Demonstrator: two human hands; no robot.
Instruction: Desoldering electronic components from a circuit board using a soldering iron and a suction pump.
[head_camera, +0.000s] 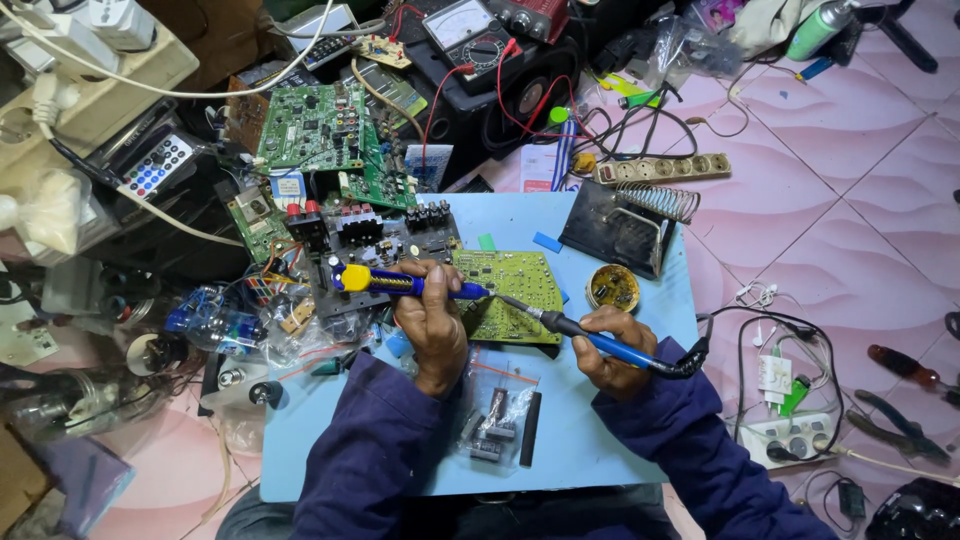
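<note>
Gripping a blue and yellow desoldering pump (405, 283), the left hand (432, 320) lies closed around its barrel, nozzle pointing right over the green circuit board (510, 290). Right hand (612, 345) is wrapped tight around a blue-handled soldering iron (590, 337) — its tip comes down onto the board's middle, just beside the pump's nozzle. That board sits flat on the light blue table (600, 440), between both hands. Nearby — a round tin of flux (613, 287), a soldering stand (625, 225), and a clear bag of parts (497, 410) by the wrists.
</note>
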